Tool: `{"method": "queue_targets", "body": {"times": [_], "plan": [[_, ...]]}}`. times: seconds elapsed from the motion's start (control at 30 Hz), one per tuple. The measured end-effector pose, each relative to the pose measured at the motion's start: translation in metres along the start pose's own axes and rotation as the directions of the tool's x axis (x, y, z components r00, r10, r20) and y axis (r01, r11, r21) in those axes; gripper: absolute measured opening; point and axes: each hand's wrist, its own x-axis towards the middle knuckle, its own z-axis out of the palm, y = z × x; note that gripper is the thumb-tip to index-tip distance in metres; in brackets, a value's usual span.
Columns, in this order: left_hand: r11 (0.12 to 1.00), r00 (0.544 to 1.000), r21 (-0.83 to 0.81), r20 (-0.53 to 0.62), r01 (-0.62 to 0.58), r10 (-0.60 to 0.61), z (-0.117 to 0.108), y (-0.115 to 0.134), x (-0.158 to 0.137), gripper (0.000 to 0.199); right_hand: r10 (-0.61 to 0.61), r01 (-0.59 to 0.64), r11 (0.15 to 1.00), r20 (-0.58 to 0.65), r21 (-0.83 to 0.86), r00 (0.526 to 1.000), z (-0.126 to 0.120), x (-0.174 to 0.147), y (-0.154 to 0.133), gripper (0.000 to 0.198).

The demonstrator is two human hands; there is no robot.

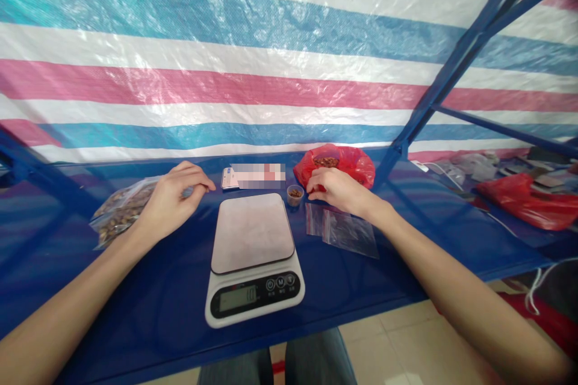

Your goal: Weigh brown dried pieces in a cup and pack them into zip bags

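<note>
A white digital kitchen scale (253, 234) stands in front of me with nothing on its plate. My left hand (178, 195) hovers left of the scale, beside a clear zip bag (124, 210) of brown nuts or seeds. Its fingers are loosely bent, with a gap at the thumb, and hold nothing visible. Just right of a small clear cup (295, 195) with brown pieces inside, my right hand (336, 189) has its fingers drawn together. Whatever they may hold is hidden. Behind it sits an open red plastic bag (359, 165) containing similar brown pieces.
Small clear zip bags (350, 233) lie flat on the blue table (180, 289), right of the scale. A phone (230, 178) rests behind the scale. Farther right are another red bag (533, 198) and a cable. Blue metal posts (433, 96) and a striped sheet rise behind.
</note>
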Motion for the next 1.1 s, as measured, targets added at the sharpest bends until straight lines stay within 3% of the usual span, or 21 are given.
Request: {"method": "queue_targets", "body": {"times": [0.13,0.27,0.47,0.7,0.77,0.93,1.1], "plan": [[1.000,1.000,-0.002,-0.005,-0.013,0.013,0.000,-0.001,-0.001,0.029,-0.015,0.014,1.000,-0.108,-0.010,0.994,-0.001,0.002,-0.005,0.006],[1.000,1.000,-0.003,-0.005,-0.010,0.010,-0.001,-0.001,-0.001,0.029,0.051,-0.005,0.987,-0.279,0.160,0.959,-0.003,0.005,-0.021,0.009],[1.000,1.000,-0.001,0.002,0.015,-0.015,0.000,-0.001,-0.001,0.030,0.096,0.029,0.937,-0.338,0.347,0.936,-0.003,0.006,-0.038,0.010],[1.000,1.000,-0.006,0.000,-0.007,0.007,0.001,-0.003,-0.001,0.029,0.208,-0.065,0.946,-0.437,0.319,0.875,-0.020,0.003,-0.017,0.017],[1.000,1.000,-0.005,-0.002,-0.014,0.014,0.001,-0.004,-0.001,0.029,0.248,-0.129,0.941,-0.377,0.313,0.892,-0.028,-0.001,-0.001,0.019],[1.000,1.000,-0.007,-0.003,0.001,-0.001,0.001,-0.006,-0.002,0.029,0.346,-0.289,0.881,-0.095,0.374,0.933,-0.039,-0.017,0.026,0.020],[1.000,1.000,-0.006,-0.003,0.011,-0.011,0.001,-0.008,-0.002,0.028,0.259,-0.254,0.955,-0.013,0.150,0.966,-0.035,-0.023,0.033,0.024]]}}
